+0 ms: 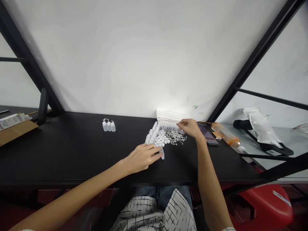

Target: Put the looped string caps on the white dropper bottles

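Observation:
My left hand (144, 156) is at the front of a pile of small white caps (161, 138), its fingers touching a small translucent bottle (162, 154) that lies on the black table (72, 150). A row of white bottles (152, 133) runs back from the fingers. My right hand (189, 126) hovers over the back right edge of a heap of thin white straps (175, 136), thumb and index finger pinched together; whatever is between them is too small to make out. Three capped bottles (109, 126) stand apart on the left.
Behind the pile, a stack of white sheets or boxes (170, 116) rests against the wall. A phone (209, 136) and an orange-labelled bottle (228, 137) lie at the right. Further right are a black sandal and plastic wrap (261, 125). A cardboard box (18, 130) is far left.

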Available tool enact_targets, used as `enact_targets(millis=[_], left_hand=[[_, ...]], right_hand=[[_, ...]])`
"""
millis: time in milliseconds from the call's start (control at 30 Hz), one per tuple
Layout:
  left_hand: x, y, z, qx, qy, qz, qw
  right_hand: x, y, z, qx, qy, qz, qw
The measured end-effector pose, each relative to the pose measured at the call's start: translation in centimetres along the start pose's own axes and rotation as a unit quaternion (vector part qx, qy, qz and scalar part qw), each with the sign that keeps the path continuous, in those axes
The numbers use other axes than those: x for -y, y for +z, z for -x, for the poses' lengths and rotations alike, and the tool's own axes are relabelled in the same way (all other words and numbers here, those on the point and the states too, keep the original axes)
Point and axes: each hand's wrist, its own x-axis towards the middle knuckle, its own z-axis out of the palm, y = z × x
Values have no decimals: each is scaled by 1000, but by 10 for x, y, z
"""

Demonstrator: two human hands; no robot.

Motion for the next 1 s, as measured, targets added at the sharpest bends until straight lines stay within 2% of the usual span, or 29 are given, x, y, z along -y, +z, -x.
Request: enact_targets(millis=[100,200,267,333,433,533,633,733,800,900,933,1000], left_hand=[[-1,-5,-17,60,21,-31,997],[-1,-5,-34,77,26,-33,996],[-1,-2,-40,78,30,-27,996],[-1,4,-43,66,34,-11,997],[-1,12,-44,23,23,39,999],[0,9,-45,-41,-20,176,983],[8,-10,-51,-96,-84,380,916],[24,-29,-53,-126,-143,494,849],[36,-34,-51,-163,-174,516,823],[47,-29,-42,-251,-233,507,791],[48,-26,-39,-267,-254,491,790],[46,-18,-35,-277,-275,445,806]], right_hand=[[0,1,2,127,50,-41,990],[0,4,4,256,96,-45,961],[0,8,4,299,111,-19,948],[0,12,4,314,116,1,942],[-1,16,2,302,113,9,946],[-3,13,1,273,108,3,956],[-4,6,2,242,100,-14,965],[-6,0,2,220,95,-38,970],[-7,-1,2,207,93,-55,972],[-10,-1,1,165,90,-91,978],[-12,0,0,145,89,-101,980],[-15,0,-1,110,87,-109,984]])
